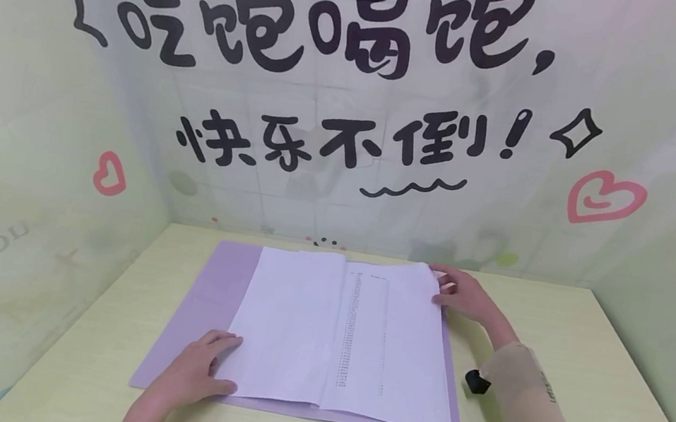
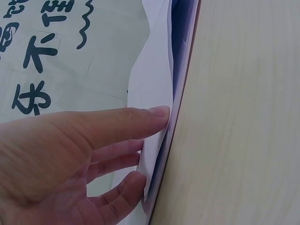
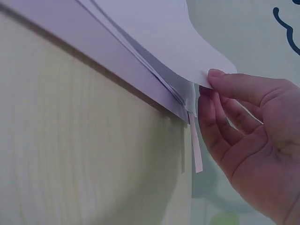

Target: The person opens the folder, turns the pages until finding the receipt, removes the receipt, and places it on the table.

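Note:
An open folder with a pale purple cover (image 1: pixel 208 294) lies on the table, holding white sheets. The left page (image 1: pixel 291 326) looks blank; the right page (image 1: pixel 409 349) carries columns of small print. My left hand (image 1: pixel 195 370) rests on the lower left edge of the blank page, its thumb (image 2: pixel 150 117) extended along the paper's edge and its other fingers spread. At the far right corner, my right hand (image 1: pixel 469 298) pinches the printed page between thumb and fingers. That corner curls up, lifted off the sheets (image 3: pixel 154 70) beneath it.
A narrow pink strip (image 3: pixel 196 145) hangs from the folder's corner past the table edge. Beside the right forearm sits a small black object (image 1: pixel 476 382). The pale wood table (image 1: pixel 578 385) meets a printed fabric backdrop (image 1: pixel 286 211) behind the folder.

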`<move>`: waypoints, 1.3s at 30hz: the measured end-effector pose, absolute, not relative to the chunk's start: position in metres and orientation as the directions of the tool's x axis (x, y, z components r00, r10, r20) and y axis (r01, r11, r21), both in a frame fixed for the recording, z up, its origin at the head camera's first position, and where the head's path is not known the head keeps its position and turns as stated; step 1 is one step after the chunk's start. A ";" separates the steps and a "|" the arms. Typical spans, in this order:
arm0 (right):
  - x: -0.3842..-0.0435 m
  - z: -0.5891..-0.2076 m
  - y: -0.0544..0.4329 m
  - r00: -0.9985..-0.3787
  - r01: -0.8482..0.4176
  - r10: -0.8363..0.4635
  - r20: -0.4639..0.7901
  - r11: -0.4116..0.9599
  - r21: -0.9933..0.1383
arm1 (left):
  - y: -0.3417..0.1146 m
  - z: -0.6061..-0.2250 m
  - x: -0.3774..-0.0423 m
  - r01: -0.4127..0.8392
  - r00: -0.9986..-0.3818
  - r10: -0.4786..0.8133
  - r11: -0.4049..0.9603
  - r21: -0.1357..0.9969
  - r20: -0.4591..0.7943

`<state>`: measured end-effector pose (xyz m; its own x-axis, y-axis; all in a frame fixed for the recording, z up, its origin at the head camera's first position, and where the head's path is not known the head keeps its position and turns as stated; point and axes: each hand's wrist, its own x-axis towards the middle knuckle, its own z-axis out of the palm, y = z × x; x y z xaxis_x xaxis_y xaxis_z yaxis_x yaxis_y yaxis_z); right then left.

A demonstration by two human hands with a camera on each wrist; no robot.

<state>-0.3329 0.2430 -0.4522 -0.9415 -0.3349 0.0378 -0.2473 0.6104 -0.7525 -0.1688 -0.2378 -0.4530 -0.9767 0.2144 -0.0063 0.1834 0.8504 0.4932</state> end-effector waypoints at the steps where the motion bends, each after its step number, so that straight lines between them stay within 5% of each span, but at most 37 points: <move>1: -0.333 -0.452 0.243 -0.941 -0.252 -0.336 0.045 0.606 -0.755 | -0.238 -0.453 -0.169 0.182 -0.977 0.213 0.851 0.493 -0.008; 15: -0.325 -0.437 0.247 -0.943 -0.309 -0.292 0.158 0.594 -0.742 | -0.239 -0.455 -0.170 0.173 -0.976 0.215 0.844 0.508 -0.024; 39: -0.341 -0.374 0.235 -0.860 -0.447 -0.497 0.118 0.621 -0.644 | -0.237 -0.456 -0.166 0.190 -0.977 0.215 0.847 0.496 0.008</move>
